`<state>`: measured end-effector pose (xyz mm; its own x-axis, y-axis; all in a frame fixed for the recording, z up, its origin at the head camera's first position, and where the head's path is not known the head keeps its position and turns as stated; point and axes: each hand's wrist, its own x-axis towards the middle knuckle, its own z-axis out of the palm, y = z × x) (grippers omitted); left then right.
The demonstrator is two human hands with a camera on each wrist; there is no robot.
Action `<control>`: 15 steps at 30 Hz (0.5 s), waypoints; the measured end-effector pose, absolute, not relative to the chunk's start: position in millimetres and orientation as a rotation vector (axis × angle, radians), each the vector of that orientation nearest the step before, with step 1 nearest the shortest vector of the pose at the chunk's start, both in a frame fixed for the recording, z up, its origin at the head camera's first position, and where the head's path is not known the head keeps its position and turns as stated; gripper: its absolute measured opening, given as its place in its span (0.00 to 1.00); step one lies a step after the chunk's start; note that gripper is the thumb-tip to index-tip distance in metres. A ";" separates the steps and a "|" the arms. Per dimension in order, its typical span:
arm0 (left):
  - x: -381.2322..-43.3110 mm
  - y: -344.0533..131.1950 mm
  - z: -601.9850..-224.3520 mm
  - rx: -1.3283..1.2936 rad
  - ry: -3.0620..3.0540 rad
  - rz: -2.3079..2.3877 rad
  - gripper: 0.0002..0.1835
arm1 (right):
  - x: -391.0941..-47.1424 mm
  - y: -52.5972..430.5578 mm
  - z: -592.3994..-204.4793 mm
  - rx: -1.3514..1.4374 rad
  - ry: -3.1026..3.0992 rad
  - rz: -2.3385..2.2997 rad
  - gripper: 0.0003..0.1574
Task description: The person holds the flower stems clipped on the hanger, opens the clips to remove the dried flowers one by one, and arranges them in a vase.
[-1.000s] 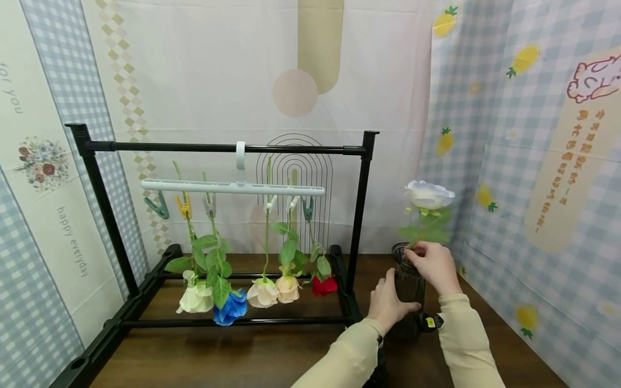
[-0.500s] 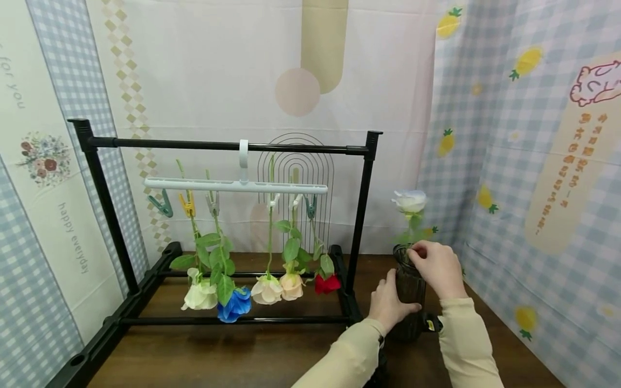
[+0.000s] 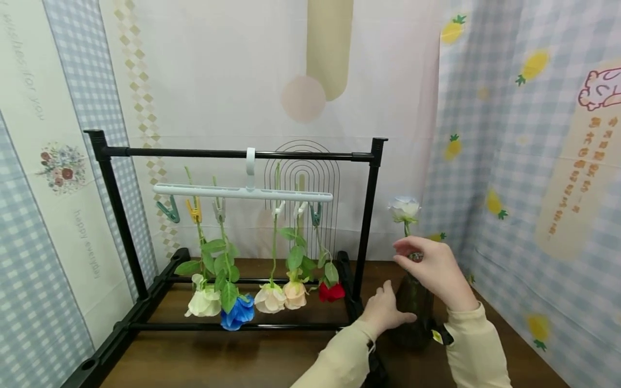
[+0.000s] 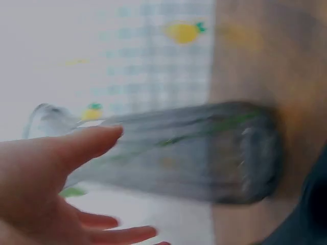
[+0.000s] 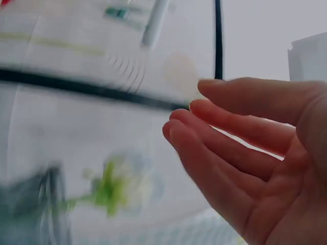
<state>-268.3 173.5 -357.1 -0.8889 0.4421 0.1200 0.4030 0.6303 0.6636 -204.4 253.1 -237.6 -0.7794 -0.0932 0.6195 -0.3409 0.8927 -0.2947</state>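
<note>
A white rose [image 3: 405, 208] stands upright in a dark, see-through glass vase [image 3: 416, 310] on the right of the table. Through the glass in the left wrist view, its green stem [image 4: 171, 140] runs down inside the vase [image 4: 189, 158]. My left hand [image 3: 385, 311] is at the left of the vase, thumb and fingers spread, holding nothing. My right hand [image 3: 436, 269] hovers by the vase's mouth, partly covering it. In the right wrist view, the fingers of that hand [image 5: 240, 148] are gently bent with nothing between them, and the rose [image 5: 125, 181] is blurred beyond.
Left of the vase stands a black rack [image 3: 375, 215] with a pale blue clip hanger [image 3: 242, 192] on its bar. Several roses, including a blue rose [image 3: 237, 312] and a red rose [image 3: 332, 291], hang head down from clips. Patterned cloth [image 3: 485, 215] encloses the right side.
The white rose has gone down into the vase. My right hand has let go of its stem and lifted slightly; my left hand has loosened from the vase.
</note>
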 end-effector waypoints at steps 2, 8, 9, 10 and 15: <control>-269.2 152.7 -352.6 0.731 2.774 1.056 0.42 | -205.6 239.1 -239.0 0.379 -2.436 0.534 0.12; -280.9 79.0 -332.3 0.820 2.647 1.235 0.28 | -217.5 199.7 -245.2 0.519 -2.377 0.594 0.12; -283.2 67.0 -327.5 0.844 2.634 1.281 0.26 | -220.3 193.7 -246.1 0.531 -2.363 0.601 0.12; -285.0 55.3 -321.4 0.876 2.626 1.317 0.24 | -223.6 187.8 -247.0 0.542 -2.349 0.611 0.13; -292.8 0.4 -294.8 1.023 2.621 1.400 0.20 | -245.6 162.0 -255.0 0.616 -2.318 0.760 0.14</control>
<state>-292.8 0.4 -294.8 -0.7879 0.5427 0.2909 0.5436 0.3911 0.7426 -245.6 162.0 -255.0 -0.7020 -0.2318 0.6733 -0.5853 0.7264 -0.3602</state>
